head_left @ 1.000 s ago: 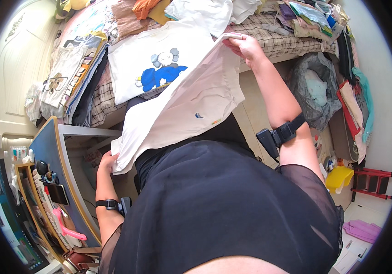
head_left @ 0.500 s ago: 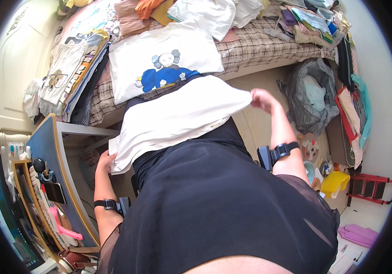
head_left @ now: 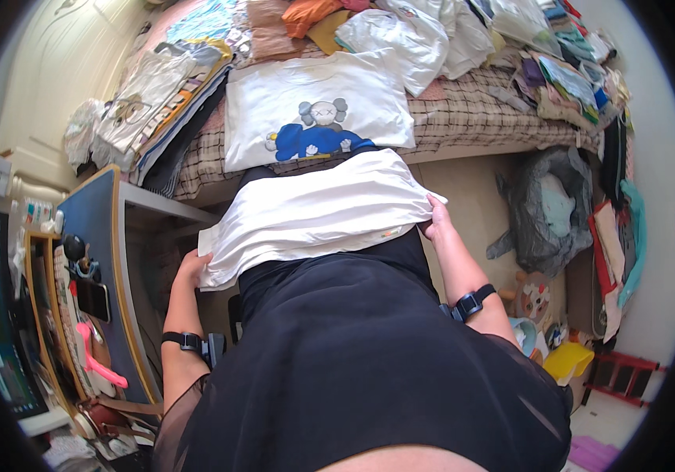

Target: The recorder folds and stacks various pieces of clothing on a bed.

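A plain white cloth garment (head_left: 314, 212) lies stretched across my lap, its upper part over my dark trousers. My left hand (head_left: 193, 267) is closed on its left end, and my right hand (head_left: 434, 218) pinches its right corner. A small coloured mark shows near the garment's lower right edge. Just beyond it, a white T-shirt (head_left: 259, 102) with a blue cartoon figure lies spread at the bed's edge. Whether the white garment is also a T-shirt, I cannot tell.
A bed (head_left: 463, 118) with a checked cover carries a folded clothes stack (head_left: 156, 102) at left and more clothes at right. A blue-topped desk (head_left: 101, 212) stands close to my left arm. Right of me, a grey plastic bag (head_left: 546, 208) sits on the floor.
My right hand has come down and slightly nearer, and the garment lies flatter between my hands. The whole view has shifted, with the bed now lower and further right in it.
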Demonstrator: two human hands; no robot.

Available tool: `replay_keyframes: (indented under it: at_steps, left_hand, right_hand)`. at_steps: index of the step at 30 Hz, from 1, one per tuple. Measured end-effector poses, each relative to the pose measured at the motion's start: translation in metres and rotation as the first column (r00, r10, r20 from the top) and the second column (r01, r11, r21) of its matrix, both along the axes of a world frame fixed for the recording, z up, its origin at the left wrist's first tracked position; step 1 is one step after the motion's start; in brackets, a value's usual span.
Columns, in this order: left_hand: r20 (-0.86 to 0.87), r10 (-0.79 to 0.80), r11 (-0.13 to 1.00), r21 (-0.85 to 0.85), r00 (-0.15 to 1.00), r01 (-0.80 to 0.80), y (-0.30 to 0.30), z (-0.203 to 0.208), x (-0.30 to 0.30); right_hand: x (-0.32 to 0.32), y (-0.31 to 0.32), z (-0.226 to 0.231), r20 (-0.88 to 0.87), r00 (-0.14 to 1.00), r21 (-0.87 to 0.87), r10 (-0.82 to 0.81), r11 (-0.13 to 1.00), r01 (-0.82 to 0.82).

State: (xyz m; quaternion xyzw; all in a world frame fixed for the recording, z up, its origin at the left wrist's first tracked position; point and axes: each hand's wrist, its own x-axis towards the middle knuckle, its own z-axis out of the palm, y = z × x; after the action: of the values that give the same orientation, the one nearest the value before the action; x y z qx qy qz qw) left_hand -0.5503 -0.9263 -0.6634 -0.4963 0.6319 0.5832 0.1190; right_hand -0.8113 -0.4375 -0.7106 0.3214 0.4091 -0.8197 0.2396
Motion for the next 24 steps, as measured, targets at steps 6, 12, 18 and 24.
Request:
replay_keyframes:
  at_steps: [6,12,18,24]
  left_hand:
    - [0.011,0.194,0.978,0.074,0.981,-0.194,-0.001,-0.028,0.02]
    - [-0.003,0.285,0.929,0.247,0.958,-0.276,0.007,-0.03,0.034]
    - [-0.43,0.308,0.951,0.158,0.849,-0.264,-0.016,0.023,0.026]
    - [-0.561,0.296,0.943,0.301,0.773,-0.143,0.003,0.088,0.012]
  right_hand:
    - [-0.003,-0.025,0.015,-0.13,0.959,0.61,-0.252,0.742,0.277]
    - [-0.001,-0.013,0.028,0.01,0.997,-0.124,0.08,0.989,-0.078]
    - [-0.025,0.001,0.101,-0.196,0.981,0.016,-0.012,1.0,0.015]
    - [-0.012,0.041,0.171,-0.482,0.872,-0.026,0.083,0.994,-0.109]
